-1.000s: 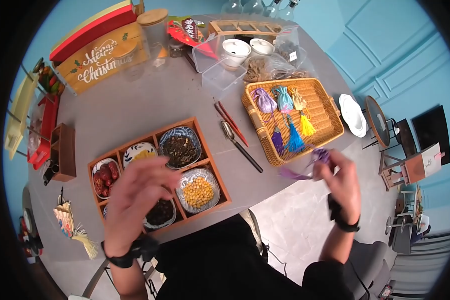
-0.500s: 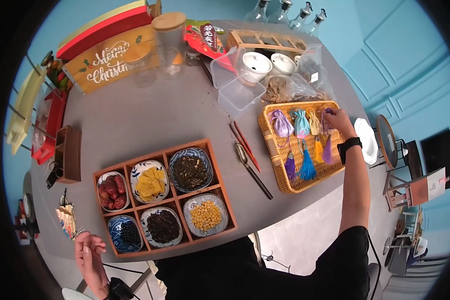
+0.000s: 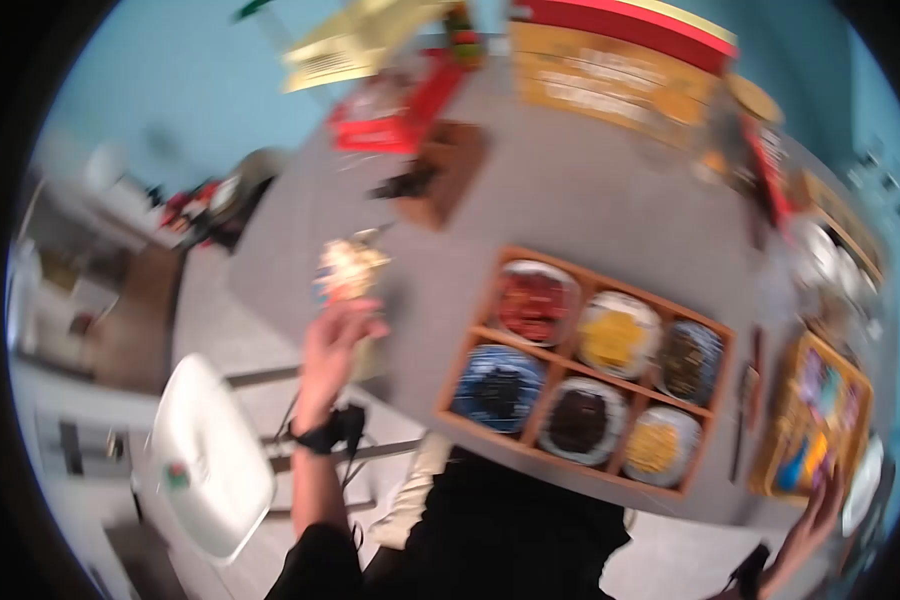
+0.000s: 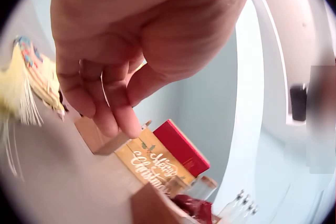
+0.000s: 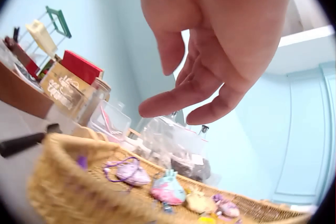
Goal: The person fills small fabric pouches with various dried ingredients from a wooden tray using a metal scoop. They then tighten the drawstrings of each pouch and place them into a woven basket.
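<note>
My left hand (image 3: 332,345) is at the near side of a cream, patterned pouch (image 3: 353,265) on the left of the table. In the left wrist view its bent fingers (image 4: 123,113) hold nothing, and the pouch with its pale tassel (image 4: 11,90) lies off to one side. My right hand (image 3: 818,515) is by the near edge of the wicker basket (image 3: 770,470). The right wrist view shows its fingers (image 5: 168,103) spread above the basket, holding nothing. Inside lie lilac (image 5: 132,173), blue-pink (image 5: 168,188), yellow (image 5: 199,202) and purple (image 5: 228,207) drawstring pouches.
A divided wooden box (image 3: 560,362) of bowls with dates, yellow slices, corn and dark dried goods stands in the middle. A brown wooden holder (image 3: 450,175) and a Merry Christmas crate (image 3: 610,85) are behind. A spoon (image 3: 744,415) lies beside the basket.
My right hand carried a purple pouch into the basket, let it go and drew back toward me. My left hand left the box and reached toward the cream pouch. The head view swung left.
</note>
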### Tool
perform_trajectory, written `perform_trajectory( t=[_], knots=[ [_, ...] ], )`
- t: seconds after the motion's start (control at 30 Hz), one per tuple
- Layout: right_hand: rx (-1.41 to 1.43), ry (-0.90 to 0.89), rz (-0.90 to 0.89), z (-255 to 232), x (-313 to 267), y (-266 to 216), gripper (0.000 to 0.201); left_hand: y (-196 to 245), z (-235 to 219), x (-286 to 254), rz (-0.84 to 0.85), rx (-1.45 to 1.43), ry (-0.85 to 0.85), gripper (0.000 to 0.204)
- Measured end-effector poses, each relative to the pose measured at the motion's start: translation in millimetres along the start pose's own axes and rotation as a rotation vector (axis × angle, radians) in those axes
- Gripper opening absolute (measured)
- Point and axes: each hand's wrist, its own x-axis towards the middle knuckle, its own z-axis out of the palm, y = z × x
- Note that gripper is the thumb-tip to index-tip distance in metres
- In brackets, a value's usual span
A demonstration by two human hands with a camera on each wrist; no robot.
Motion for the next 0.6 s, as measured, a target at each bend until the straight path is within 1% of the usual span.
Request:
perform_trajectory(
  t=[0.03, 0.07, 0.1, 0.17, 0.2, 0.23, 0.27, 0.3, 0.37, 0.4, 0.43, 0.5, 0.53, 0.57, 0.6],
  knots=[
    [0.039, 0.002, -0.041, 7, -14, 6, 0.038, -1, -10, 12, 0.011, 0.068, 0.036, 0.025],
    [-0.016, 0.028, 0.074, 24, -35, -77, 0.03, -3, -20, 28, 0.025, 0.171, 0.099, 0.026],
    [0.102, -0.065, 0.156, 28, -48, -81, 0.036, -2, -26, 41, 0.036, 0.263, 0.137, 0.027],
    [-0.005, -0.081, 0.226, 41, -64, -93, 0.036, 5, -25, 66, 0.067, 0.322, 0.266, 0.034],
    [0.025, -0.071, 0.225, 46, -70, -92, 0.036, -6, -32, 76, 0.064, 0.32, 0.269, 0.034],
    [0.054, -0.062, 0.226, 52, -75, -89, 0.035, -29, -38, 88, 0.152, 0.578, 0.338, 0.037],
    [0.059, -0.051, 0.199, 56, -80, -91, 0.034, -40, -42, 96, 0.248, 0.837, 0.405, 0.039],
    [0.063, -0.048, 0.199, 59, -83, -93, 0.034, -37, -42, 94, 0.253, 0.838, 0.407, 0.039],
    [0.215, -0.057, 0.226, 66, -90, -95, 0.032, -34, -37, 83, 0.053, 0.931, 0.178, 0.04],
    [0.283, -0.042, 0.21, 71, -92, -95, 0.03, -36, -35, 80, 0.091, 0.966, 0.212, 0.036],
    [0.28, -0.041, 0.21, 73, -94, -95, 0.03, -38, -38, 82, 0.09, 0.964, 0.209, 0.036],
    [0.203, -0.041, 0.231, 76, -95, -100, 0.027, -42, -48, 89, -0.081, 0.707, 0.129, 0.034],
    [0.215, -0.047, 0.198, 78, -95, -96, 0.025, -52, -52, 90, -0.086, 0.704, 0.127, 0.034],
    [0.209, -0.051, 0.197, 77, -92, -80, 0.025, -66, -54, 90, 0.014, 0.742, 0.184, 0.031],
    [0.241, -0.121, 0.211, 77, -88, -55, 0.029, -72, -56, 90, 0.12, 0.781, 0.242, 0.029]
  ],
)
